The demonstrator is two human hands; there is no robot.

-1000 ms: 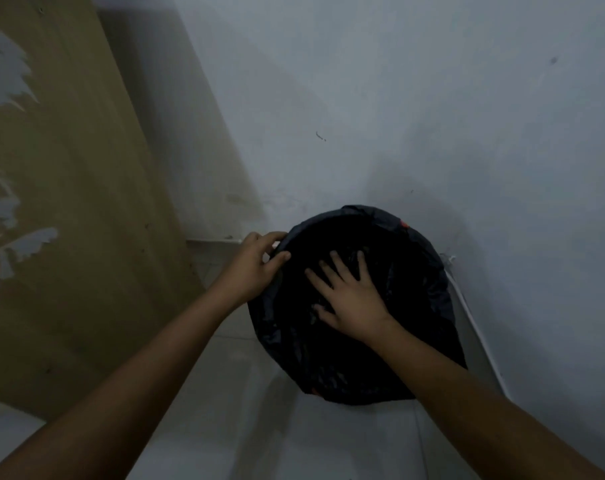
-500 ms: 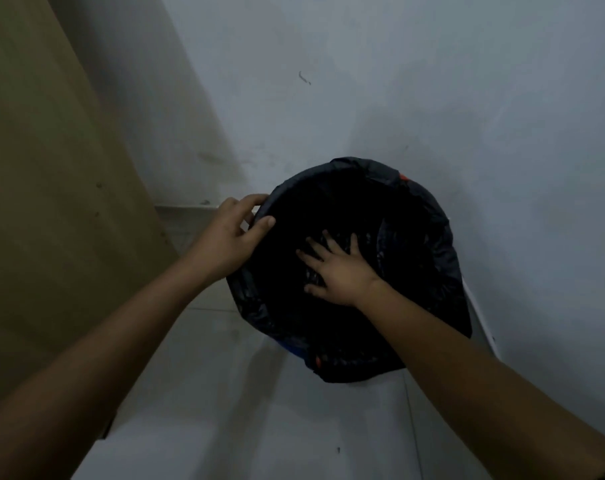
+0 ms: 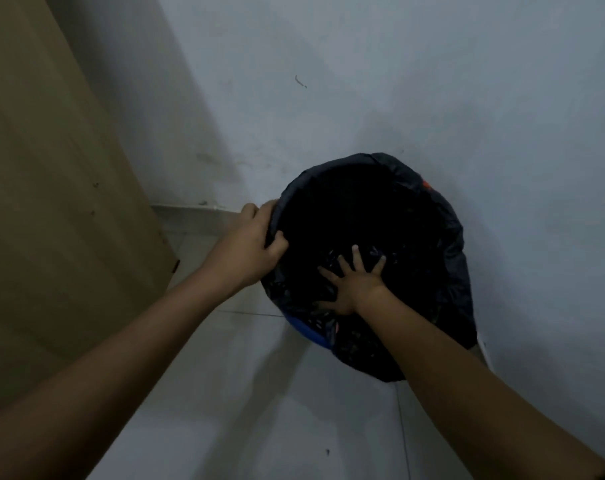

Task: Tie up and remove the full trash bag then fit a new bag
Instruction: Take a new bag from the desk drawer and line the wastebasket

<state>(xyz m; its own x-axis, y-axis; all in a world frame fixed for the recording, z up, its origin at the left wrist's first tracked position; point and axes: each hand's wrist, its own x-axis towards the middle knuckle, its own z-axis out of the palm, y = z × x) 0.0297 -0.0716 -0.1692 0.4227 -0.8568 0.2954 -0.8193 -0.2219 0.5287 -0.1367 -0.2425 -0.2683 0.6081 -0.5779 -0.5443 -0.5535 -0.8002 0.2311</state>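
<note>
A black trash bag lines a round bin against the wall, its edge folded over the rim. A strip of the blue bin shows below the bag at the near left. My left hand grips the bag's edge at the left rim, thumb curled inside. My right hand is down inside the bin, fingers spread and pressing flat on the bag's inner surface. The bottom of the bin is too dark to make out.
A white wall stands right behind the bin. A tan wooden panel rises on the left. The floor is pale tile, with a white cable running along the wall at the right.
My right hand has pushed deeper into the bin. My left hand has kept its hold on the left rim, its thumb now curled further inside.
</note>
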